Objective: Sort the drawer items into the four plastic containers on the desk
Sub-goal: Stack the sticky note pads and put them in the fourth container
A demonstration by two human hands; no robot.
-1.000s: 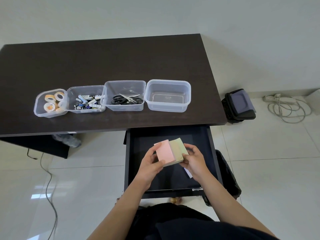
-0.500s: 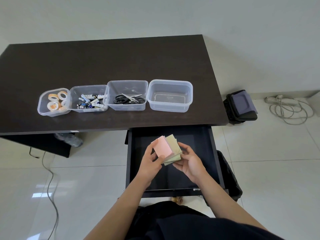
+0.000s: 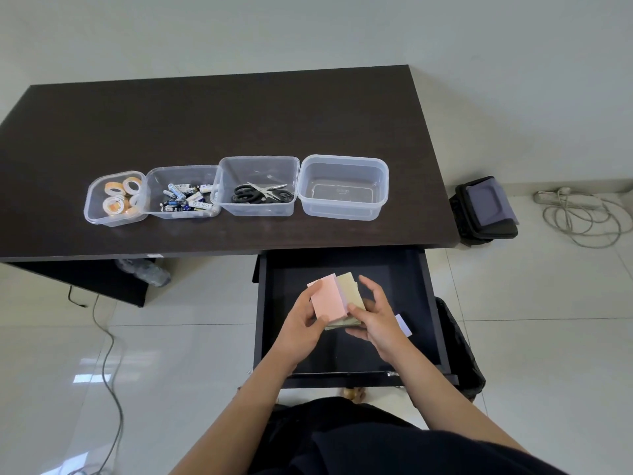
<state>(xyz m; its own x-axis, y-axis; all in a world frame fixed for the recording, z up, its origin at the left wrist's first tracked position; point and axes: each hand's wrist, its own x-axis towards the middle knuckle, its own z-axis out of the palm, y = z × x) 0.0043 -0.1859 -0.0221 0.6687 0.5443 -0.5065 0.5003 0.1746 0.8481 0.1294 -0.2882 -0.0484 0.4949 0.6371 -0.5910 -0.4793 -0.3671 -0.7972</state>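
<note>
Over the open dark drawer (image 3: 430, 303) both hands hold a stack of sticky note pads: a pink pad (image 3: 329, 299) on top and green pads (image 3: 350, 289) beneath. My left hand (image 3: 299, 323) grips the pink pad, thumb on top. My right hand (image 3: 378, 318) holds the green pads from the right, thumb on them and fingers raised. On the desk (image 3: 239, 114) stand four clear containers in a row: one with tape rolls (image 3: 89, 214), one with batteries (image 3: 154, 176), one with scissors (image 3: 257, 166), and an empty one (image 3: 342, 211) at the right.
A small pale note (image 3: 403, 325) lies in the drawer by my right wrist. A black bin (image 3: 460, 354) stands right of the drawer. On the floor are a black bag (image 3: 486, 207), a coiled power strip cable (image 3: 582, 217) and a cable (image 3: 109, 354) at left.
The pads were turned and pulled closer together between my hands. My right hand shifted its hold, its thumb now on the green pads and its fingers raised.
</note>
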